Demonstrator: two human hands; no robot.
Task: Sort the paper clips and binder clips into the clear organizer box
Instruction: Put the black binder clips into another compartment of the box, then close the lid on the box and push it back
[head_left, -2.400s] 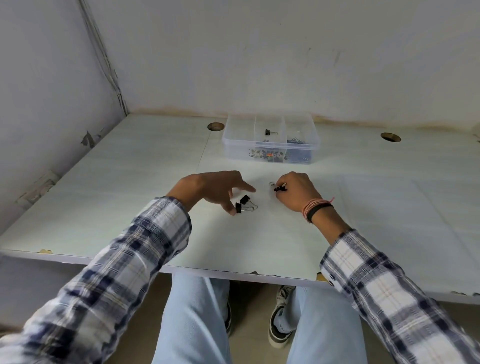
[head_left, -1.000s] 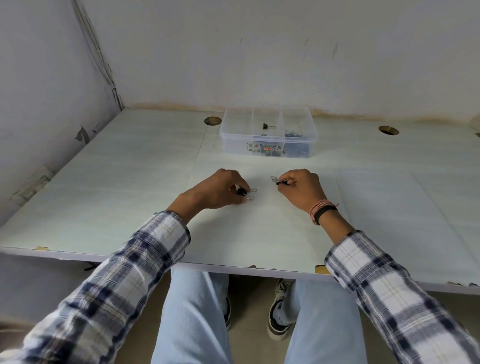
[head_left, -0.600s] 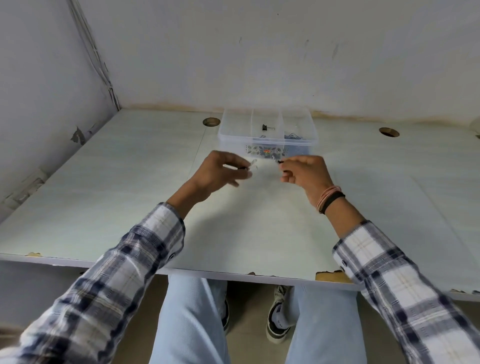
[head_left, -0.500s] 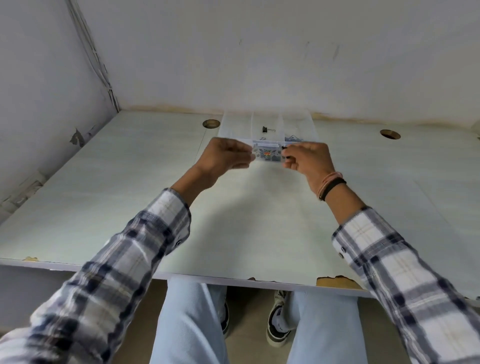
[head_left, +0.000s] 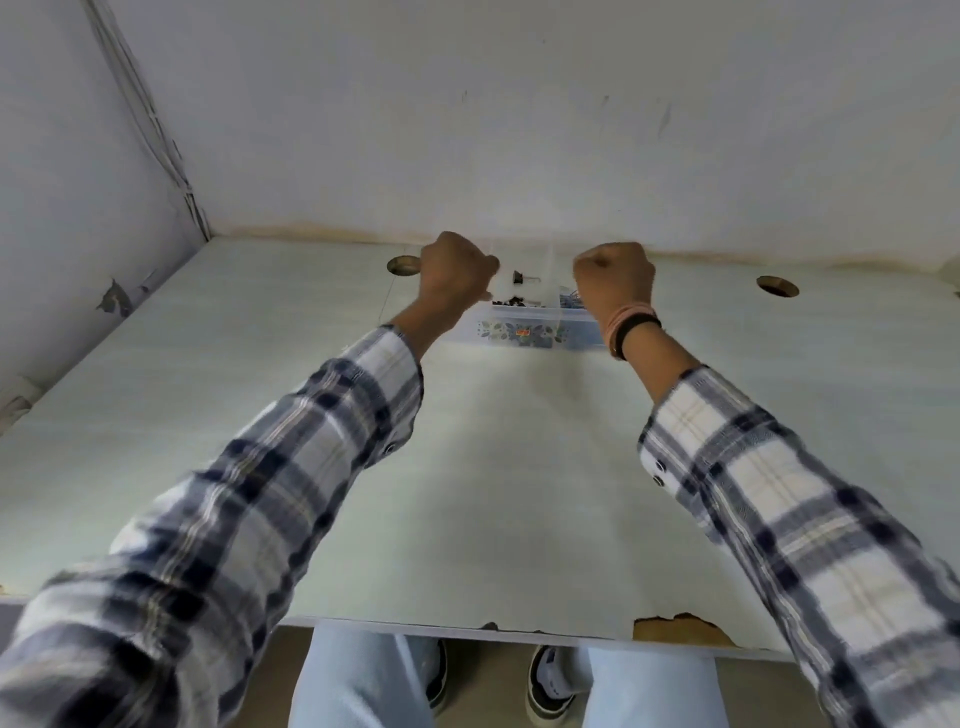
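The clear organizer box (head_left: 519, 332) stands at the far middle of the table, with a patterned label on its front wall. One black binder clip (head_left: 519, 277) lies in a back compartment, several black clips (head_left: 513, 300) in a front one, and blue paper clips (head_left: 569, 300) to the right. My left hand (head_left: 457, 275) hovers over the box's left side with its fingers curled shut. My right hand (head_left: 615, 278) is a closed fist over the right side. The binder clips they picked up are hidden behind the fingers.
The pale table (head_left: 493, 467) has two round cable holes, one at the back left (head_left: 402, 265) and one at the back right (head_left: 777, 286). Walls close in at the back and left. The near edge (head_left: 675, 626) is chipped.
Both hands closed on binder clips on the table, lifted them and moved forward. They are now over the organizer box.
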